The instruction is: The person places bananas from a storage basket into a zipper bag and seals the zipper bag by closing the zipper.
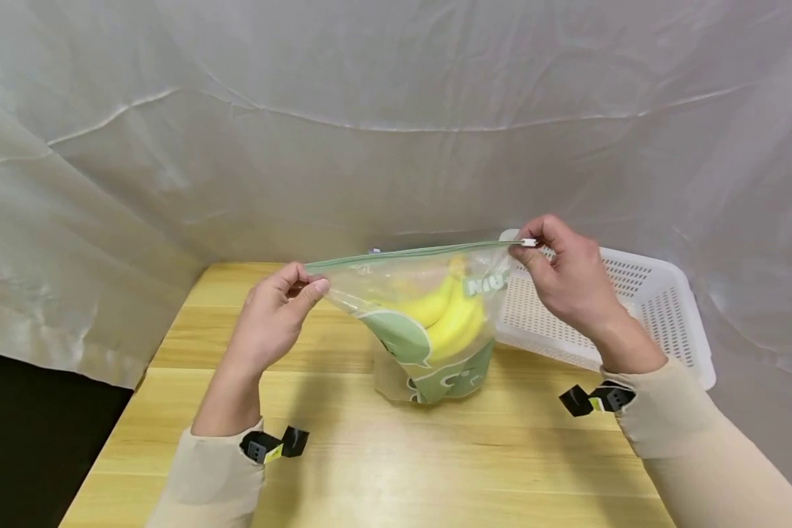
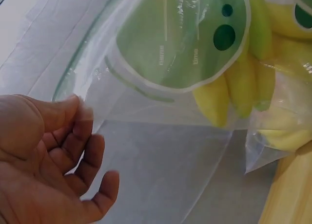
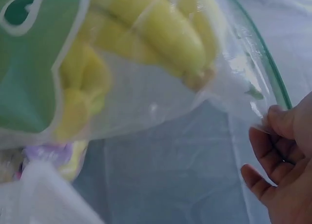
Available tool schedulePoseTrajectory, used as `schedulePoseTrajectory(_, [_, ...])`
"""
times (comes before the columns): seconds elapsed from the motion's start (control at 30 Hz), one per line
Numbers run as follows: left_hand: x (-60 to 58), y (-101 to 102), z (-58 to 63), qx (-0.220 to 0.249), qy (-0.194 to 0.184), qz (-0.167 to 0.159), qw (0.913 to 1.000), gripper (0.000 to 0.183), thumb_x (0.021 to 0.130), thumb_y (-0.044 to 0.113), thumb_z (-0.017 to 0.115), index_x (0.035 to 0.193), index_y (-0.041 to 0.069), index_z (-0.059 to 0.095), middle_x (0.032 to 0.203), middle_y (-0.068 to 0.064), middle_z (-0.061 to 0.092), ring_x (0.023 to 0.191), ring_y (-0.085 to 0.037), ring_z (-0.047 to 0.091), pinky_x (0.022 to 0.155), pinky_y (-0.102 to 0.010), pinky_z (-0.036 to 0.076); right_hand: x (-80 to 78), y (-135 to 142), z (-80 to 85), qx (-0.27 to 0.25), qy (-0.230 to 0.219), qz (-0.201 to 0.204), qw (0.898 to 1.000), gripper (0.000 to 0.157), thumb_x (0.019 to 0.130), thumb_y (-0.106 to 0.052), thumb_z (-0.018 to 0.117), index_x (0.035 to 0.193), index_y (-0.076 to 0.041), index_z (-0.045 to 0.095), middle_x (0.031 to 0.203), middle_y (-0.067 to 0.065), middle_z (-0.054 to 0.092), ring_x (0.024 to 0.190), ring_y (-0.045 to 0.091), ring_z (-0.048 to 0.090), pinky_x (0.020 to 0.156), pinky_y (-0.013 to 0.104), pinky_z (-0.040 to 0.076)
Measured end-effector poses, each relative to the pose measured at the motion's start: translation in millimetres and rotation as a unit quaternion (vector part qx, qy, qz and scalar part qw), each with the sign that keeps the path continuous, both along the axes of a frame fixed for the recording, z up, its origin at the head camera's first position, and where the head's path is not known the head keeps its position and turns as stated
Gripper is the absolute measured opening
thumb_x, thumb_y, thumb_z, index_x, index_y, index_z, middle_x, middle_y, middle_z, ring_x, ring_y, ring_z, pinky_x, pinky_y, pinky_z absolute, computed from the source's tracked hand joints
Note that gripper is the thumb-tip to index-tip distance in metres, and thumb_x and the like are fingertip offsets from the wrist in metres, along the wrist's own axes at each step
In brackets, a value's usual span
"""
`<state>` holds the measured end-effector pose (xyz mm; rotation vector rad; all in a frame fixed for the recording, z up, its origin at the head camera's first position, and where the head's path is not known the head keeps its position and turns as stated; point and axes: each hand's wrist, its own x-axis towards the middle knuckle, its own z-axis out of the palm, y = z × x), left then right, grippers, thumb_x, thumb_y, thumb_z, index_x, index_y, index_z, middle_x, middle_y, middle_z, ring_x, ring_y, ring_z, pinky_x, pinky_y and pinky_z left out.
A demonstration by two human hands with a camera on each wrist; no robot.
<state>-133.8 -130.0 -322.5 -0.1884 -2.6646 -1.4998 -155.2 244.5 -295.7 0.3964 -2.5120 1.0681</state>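
A see-through zip bag (image 1: 396,337) with green print hangs between the two hands, its green-edged mouth stretched nearly straight. Yellow bananas (image 1: 455,315) show through the plastic inside it. My left hand (image 1: 273,315) pinches the bag's left top corner between thumb and index finger; in the left wrist view its other fingers curl loosely. At the opposite top corner, my right hand (image 1: 570,282) pinches the bag right beside a white slider (image 1: 529,242). Below, the bag's bottom is close over the wooden table (image 1: 396,469).
A white perforated basket (image 1: 699,345) stands at the right, behind and under the right hand. Low in the right wrist view, a purple and yellow package (image 3: 48,156) shows partly beneath the bag. Grey fabric (image 1: 396,169) hangs behind the table.
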Motion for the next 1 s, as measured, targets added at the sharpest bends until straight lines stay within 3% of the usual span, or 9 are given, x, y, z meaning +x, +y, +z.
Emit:
schedulePoseTrajectory(0.13, [1.1, 4.5, -6.6, -0.015, -0.019, -0.002, 0.9997, 0.028, 0.108, 0.034, 0.060, 0.098, 0.008, 0.061, 0.125, -0.009, 0.071, 0.112, -0.028, 0.063, 0.095, -0.046, 0.048, -1.4, 4.5, -18.2, -0.008, -0.047, 0.011, 0.999, 0.010, 0.102, -0.012, 0.069, 0.107, -0.004, 0.066, 0.099, 0.011, 0.070, 0.090, 0.010, 0.060, 0.077, 0.020, 0.045])
schedulePoseTrajectory(0.23, [1.2, 5.9, -10.6, -0.007, -0.031, 0.004, 0.9995, 0.027, 0.109, 0.033, 0.059, 0.100, 0.008, 0.061, 0.125, -0.010, 0.070, 0.115, -0.029, 0.062, 0.099, -0.046, 0.048, -0.3, 6.7, -26.8, -0.051, -0.124, 0.046, 0.990, 0.018, 0.103, -0.014, 0.068, 0.116, -0.002, 0.065, 0.105, 0.011, 0.069, 0.093, 0.009, 0.064, 0.079, 0.018, 0.050])
schedulePoseTrajectory(0.33, [0.1, 4.5, -13.1, -0.001, -0.033, 0.004, 0.9995, 0.028, 0.109, 0.034, 0.060, 0.101, 0.007, 0.062, 0.126, -0.011, 0.070, 0.116, -0.029, 0.063, 0.098, -0.046, 0.049, 0.2, 6.2, -31.1, -0.076, -0.159, 0.071, 0.982, 0.026, 0.100, -0.014, 0.073, 0.120, -0.001, 0.064, 0.103, 0.008, 0.067, 0.089, 0.011, 0.065, 0.074, 0.021, 0.053])
schedulePoseTrajectory(0.53, [-5.8, 0.6, -14.1, 0.002, -0.049, -0.029, 0.9984, 0.024, 0.102, 0.036, 0.070, 0.110, 0.013, 0.072, 0.124, -0.006, 0.073, 0.120, -0.031, 0.066, 0.091, -0.045, 0.053, 1.1, 2.0, -31.9, -0.067, -0.128, 0.074, 0.987, 0.017, 0.093, -0.015, 0.081, 0.103, -0.006, 0.070, 0.093, 0.000, 0.067, 0.082, 0.011, 0.062, 0.070, 0.023, 0.049])
schedulePoseTrajectory(0.73, [-11.1, -1.9, -16.4, -0.100, -0.020, -0.053, 0.9934, 0.020, 0.100, 0.031, 0.073, 0.109, 0.014, 0.078, 0.120, -0.009, 0.077, 0.128, -0.035, 0.064, 0.105, -0.056, 0.050, 4.4, 6.6, -44.0, 0.029, -0.087, 0.087, 0.992, 0.010, 0.091, -0.011, 0.082, 0.091, -0.014, 0.073, 0.093, -0.002, 0.073, 0.092, 0.012, 0.063, 0.083, 0.027, 0.048])
schedulePoseTrajectory(0.83, [-12.7, -0.9, -21.1, -0.144, -0.012, -0.062, 0.9875, 0.019, 0.099, 0.031, 0.074, 0.104, 0.013, 0.080, 0.119, -0.011, 0.076, 0.124, -0.035, 0.065, 0.105, -0.055, 0.049, 6.0, 8.4, -53.2, 0.064, -0.083, 0.097, 0.990, 0.011, 0.091, -0.011, 0.082, 0.090, -0.016, 0.072, 0.094, -0.002, 0.074, 0.090, 0.015, 0.062, 0.079, 0.031, 0.049])
schedulePoseTrajectory(1.0, [-13.3, -3.3, -25.2, -0.149, -0.026, -0.057, 0.9869, 0.016, 0.099, 0.034, 0.074, 0.101, 0.018, 0.079, 0.114, -0.004, 0.078, 0.111, -0.029, 0.067, 0.096, -0.050, 0.051, 6.6, 6.6, -53.9, 0.078, -0.074, 0.099, 0.989, 0.012, 0.091, -0.011, 0.082, 0.090, -0.017, 0.072, 0.095, -0.002, 0.075, 0.091, 0.018, 0.066, 0.080, 0.037, 0.052])
